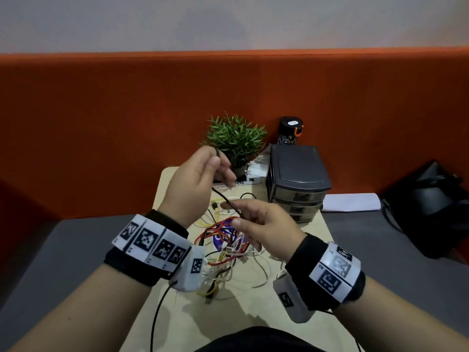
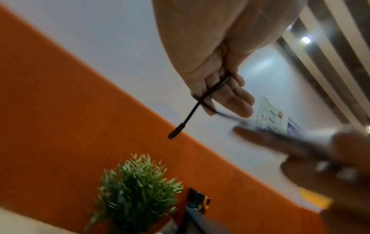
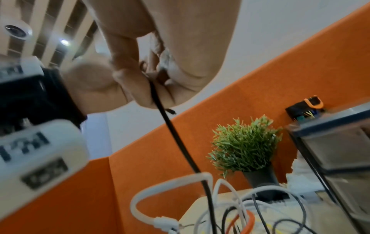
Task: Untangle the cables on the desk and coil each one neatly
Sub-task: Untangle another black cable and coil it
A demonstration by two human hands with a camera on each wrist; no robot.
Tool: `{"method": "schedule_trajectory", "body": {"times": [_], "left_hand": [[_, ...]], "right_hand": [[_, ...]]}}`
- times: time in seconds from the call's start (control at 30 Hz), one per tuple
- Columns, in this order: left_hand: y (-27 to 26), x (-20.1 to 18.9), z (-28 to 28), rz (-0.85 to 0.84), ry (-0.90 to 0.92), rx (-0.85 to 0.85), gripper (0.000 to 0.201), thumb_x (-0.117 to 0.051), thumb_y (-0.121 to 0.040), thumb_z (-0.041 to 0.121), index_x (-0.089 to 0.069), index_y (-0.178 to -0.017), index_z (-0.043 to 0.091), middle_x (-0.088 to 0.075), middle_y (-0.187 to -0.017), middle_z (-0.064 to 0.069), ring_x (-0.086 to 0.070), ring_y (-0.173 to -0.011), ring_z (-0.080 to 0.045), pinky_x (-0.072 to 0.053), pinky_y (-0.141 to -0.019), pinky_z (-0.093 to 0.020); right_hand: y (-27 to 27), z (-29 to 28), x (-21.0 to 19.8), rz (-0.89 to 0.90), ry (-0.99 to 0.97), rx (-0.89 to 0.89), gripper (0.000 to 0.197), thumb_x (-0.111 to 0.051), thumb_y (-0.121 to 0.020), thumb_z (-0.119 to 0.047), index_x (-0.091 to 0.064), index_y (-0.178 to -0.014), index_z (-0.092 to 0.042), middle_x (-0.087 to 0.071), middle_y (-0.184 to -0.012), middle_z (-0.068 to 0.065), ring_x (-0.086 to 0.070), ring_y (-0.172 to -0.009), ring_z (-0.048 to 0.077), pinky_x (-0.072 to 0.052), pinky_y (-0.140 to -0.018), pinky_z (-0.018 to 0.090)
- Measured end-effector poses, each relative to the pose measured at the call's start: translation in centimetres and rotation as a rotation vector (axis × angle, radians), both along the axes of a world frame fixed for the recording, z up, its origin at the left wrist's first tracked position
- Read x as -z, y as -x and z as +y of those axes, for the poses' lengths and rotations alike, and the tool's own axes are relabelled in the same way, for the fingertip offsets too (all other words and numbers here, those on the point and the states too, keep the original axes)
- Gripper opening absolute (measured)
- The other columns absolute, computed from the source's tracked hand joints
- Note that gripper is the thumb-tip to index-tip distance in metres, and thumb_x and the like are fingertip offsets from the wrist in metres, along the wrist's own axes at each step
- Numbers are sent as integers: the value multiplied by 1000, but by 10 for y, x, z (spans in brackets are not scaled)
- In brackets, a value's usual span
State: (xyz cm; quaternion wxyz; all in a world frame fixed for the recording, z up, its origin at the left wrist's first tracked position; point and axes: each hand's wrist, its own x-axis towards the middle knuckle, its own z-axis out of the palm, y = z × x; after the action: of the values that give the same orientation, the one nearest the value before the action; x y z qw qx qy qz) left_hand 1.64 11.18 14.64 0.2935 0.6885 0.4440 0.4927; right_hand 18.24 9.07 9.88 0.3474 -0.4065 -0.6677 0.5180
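Head view: left hand (image 1: 200, 171) is raised above the desk (image 1: 177, 313), fingers curled round a thin black cable (image 1: 224, 198) near its plug end; right hand (image 1: 261, 224) pinches the same cable lower down.
Left wrist view: plug tip (image 2: 174, 132) pokes free past the fingers (image 2: 236, 96) — the cable crosses itself there.
Tangle (image 1: 223, 247): red, white, yellow and black leads lie heaped on the desk under both wrists.
Handling: light, limp, likely slick — probably snags where it dives into the heap.
Hold: judged best near the plug, feeding slack hand over hand.
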Motion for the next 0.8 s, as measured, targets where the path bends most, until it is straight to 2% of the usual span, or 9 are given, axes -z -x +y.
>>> {"method": "schedule_trajectory", "body": {"times": [0.07, 0.13, 0.2, 0.27, 0.37, 0.53, 0.63, 0.7, 0.8], "left_hand": [[1, 9, -1, 247, -2, 21, 21, -37, -101, 14, -55, -91, 17, -63, -71, 4, -60, -65, -6, -46, -63, -17], [0, 17, -2, 303, 52, 67, 20, -37, -97, 23, -54, -86, 22, -55, -62, 7, -52, -56, -5, -41, -55, -21], [-2, 20, -5, 138, 123, 108, 25, -36, -94, 30, -55, -82, 17, -49, -57, 7, -44, -52, -7, -34, -51, -20], [-5, 16, -7, -40, 216, 160, 36, -34, -94, 33, -59, -79, 12, -44, -52, 8, -38, -50, -8, -29, -50, -19], [-9, 4, -7, -215, 327, 289, 39, -35, -93, 31, -58, -80, 3, -37, -46, 8, -28, -43, -8, -24, -44, -19], [-6, -16, -4, -548, 373, 376, 27, -39, -92, 25, -54, -79, 6, -29, -48, 4, -17, -44, -12, -12, -46, -30], [-4, -30, -2, -710, 321, 423, 24, -34, -98, 23, -49, -86, 9, -39, -52, 5, -29, -40, -10, -22, -46, -26], [-3, -42, 1, -779, 257, 417, 25, -27, -100, 21, -45, -86, 10, -56, -60, 2, -48, -46, -13, -39, -50, -23], [-1, -57, 8, -833, 136, 419, 29, -20, -102, 19, -42, -86, 9, -71, -99, -14, -69, -89, -25, -55, -80, -32]], "right_hand": [[-1, 1, -9, 84, -33, 31, 21, -61, -90, -13, -68, -90, -33, -59, -73, 24, -46, -44, 12, -40, -47, 27], [-3, 6, -19, 96, -98, 115, 13, -64, -89, -15, -69, -81, -25, -62, -67, 21, -47, -44, 17, -41, -47, 28], [-5, 12, -31, 101, -166, 199, 9, -69, -85, -14, -69, -79, -21, -60, -56, 0, -49, -47, 15, -42, -48, 27], [-7, 20, -41, 144, -235, 253, 10, -70, -83, -10, -67, -81, -19, -60, -63, -7, -52, -56, 8, -43, -54, 20], [-2, 29, -49, 162, -308, 246, 14, -64, -88, -6, -63, -92, -18, -54, -74, -1, -50, -68, 7, -42, -63, 17], [6, 38, -32, 299, -163, 192, 16, -55, -94, -10, -63, -87, -21, -49, -65, -4, -40, -54, 12, -33, -50, 25], [9, 41, -8, 166, -109, 187, 21, -53, -94, -5, -64, -86, -20, -51, -60, -13, -44, -53, 9, -39, -51, 24], [8, 41, 9, 69, -38, 194, 19, -50, -95, -3, -63, -87, -14, -55, -61, -11, -49, -52, 7, -42, -54, 22], [5, 36, 29, 21, 29, 162, 19, -47, -97, -6, -61, -85, -12, -56, -69, 6, -53, -59, 14, -46, -61, 27]]}}
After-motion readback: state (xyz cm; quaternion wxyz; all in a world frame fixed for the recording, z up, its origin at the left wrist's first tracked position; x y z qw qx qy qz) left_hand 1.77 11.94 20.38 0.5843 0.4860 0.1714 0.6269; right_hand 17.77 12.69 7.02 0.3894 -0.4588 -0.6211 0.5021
